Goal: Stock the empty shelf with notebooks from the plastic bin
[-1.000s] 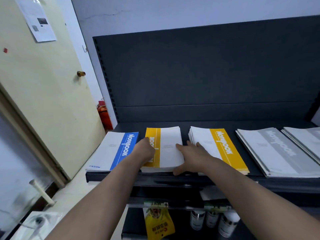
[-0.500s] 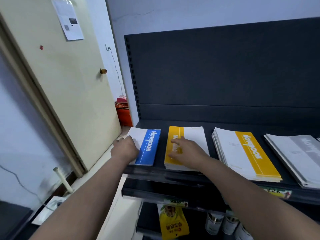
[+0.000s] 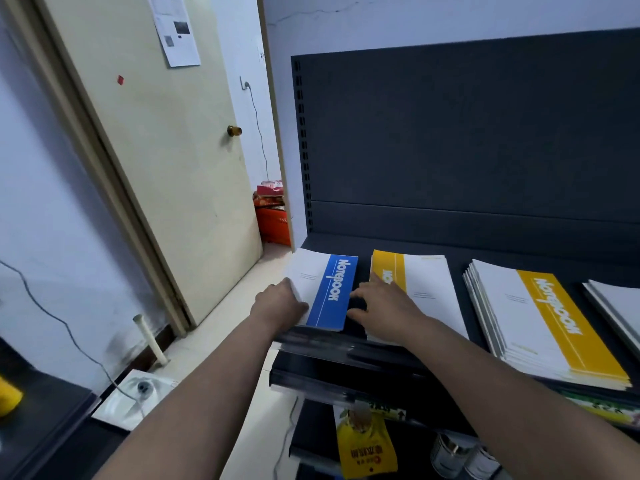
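My left hand point(image 3: 280, 303) curls round the left edge of the blue notebooks point(image 3: 332, 289) at the left end of the shelf point(image 3: 485, 247); my right hand point(image 3: 384, 306) lies flat on the yellow stack point(image 3: 426, 289) beside them. If I nudge leftward (they sit right at the end), the top copies could slide off.

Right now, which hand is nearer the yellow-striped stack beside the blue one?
Right. The right hand lies on the near left part of the yellow-striped stack; the left hand is at the left edge of the blue stack, which lies between.
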Demonstrator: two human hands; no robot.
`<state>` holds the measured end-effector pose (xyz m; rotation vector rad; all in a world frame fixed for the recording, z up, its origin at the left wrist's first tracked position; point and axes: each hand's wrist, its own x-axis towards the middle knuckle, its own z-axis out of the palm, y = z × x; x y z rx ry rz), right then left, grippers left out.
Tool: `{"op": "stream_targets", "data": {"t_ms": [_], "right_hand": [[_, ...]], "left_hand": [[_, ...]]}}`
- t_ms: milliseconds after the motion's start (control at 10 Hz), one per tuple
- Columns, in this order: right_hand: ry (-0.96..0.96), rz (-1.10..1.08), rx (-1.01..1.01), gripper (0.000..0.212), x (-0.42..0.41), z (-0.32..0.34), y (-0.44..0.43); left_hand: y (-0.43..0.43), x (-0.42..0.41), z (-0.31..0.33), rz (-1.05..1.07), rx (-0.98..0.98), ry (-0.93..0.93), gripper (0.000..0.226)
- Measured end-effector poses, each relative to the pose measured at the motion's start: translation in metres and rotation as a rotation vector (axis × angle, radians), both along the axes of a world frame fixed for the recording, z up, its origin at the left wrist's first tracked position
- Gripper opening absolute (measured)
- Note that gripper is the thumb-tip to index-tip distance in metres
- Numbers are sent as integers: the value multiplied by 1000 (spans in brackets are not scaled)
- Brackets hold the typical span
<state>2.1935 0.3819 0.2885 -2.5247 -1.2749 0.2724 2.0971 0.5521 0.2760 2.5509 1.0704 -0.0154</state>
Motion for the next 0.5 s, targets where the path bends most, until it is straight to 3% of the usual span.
{"op": "stream_targets", "data": {"t_ms": [200, 500], "right_hand": [[-26, -34, 40, 36, -6, 16, -10], [-21, -130, 97, 34, 7, 17, -70]], "left_hand": [[-9, 8, 9, 54, 155, -73, 41], [-71, 39, 36, -175, 73, -212, 29]]}}
